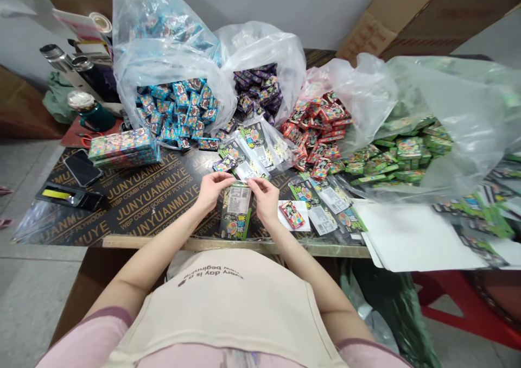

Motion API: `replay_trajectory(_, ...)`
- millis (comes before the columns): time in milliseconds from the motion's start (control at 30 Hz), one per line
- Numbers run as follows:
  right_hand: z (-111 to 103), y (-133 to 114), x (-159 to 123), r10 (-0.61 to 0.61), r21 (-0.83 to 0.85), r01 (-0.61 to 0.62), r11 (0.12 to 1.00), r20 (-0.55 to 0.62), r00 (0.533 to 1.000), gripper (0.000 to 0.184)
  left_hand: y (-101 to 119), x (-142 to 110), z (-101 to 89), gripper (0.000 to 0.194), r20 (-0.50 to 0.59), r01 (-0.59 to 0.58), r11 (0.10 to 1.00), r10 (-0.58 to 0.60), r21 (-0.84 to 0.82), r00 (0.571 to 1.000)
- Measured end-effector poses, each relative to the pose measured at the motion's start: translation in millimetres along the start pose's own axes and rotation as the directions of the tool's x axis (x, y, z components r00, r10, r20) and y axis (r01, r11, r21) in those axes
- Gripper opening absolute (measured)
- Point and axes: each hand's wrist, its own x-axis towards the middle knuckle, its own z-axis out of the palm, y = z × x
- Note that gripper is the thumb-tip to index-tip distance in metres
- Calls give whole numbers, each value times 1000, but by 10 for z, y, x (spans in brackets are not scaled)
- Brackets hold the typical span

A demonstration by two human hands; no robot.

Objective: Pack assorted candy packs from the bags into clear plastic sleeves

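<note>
A printed plastic pouch (236, 211), black and green with a pale label, lies near the table's front edge. My left hand (213, 191) pinches its far end at the left corner. At the right corner my right hand (264, 196) is closed on the same end, thumb and finger together. A thin greenish edge shows between my fingertips; what is inside the pouch I cannot make out. Right of my right hand, a small red packet (290, 214) rests on a white card (302, 210). Beyond my hands lie more printed pouches (254, 151), overlapping.
Along the back stand clear bags with blue packets (179, 110), purple packets (260, 91), red packets (321, 129) and green packets (409, 148). At left are stacked boxes (122, 145), a phone (82, 167), a box cutter (69, 195) and a teal cup (96, 115). White sheets (411, 235) lie right.
</note>
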Motion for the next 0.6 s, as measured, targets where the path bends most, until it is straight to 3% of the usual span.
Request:
replay_trajectory(133,-50,-28,81,16,-30,-14,999,70,997,19,134,81,-79,21,120,-1,990,-16,144,993)
replay_trajectory(267,-99,-93,89,-20,-106,37,994,157,987,19,216,80,-117,11,234,-210,913,132,349,963)
replay_trajectory(367,-146,-127,25,-74,-184,116,976,219,973,20,238,64,-131,14,343,-397,805,258,440,903)
replay_trajectory(467,-216,-127,-49,-163,-240,227,944,258,952,20,251,54,-133,19,437,-511,711,310,483,844)
replay_trajectory(600,-444,-159,-28,-177,-267,279,923,349,920,22,234,11,-183,17,578,-687,546,392,479,715)
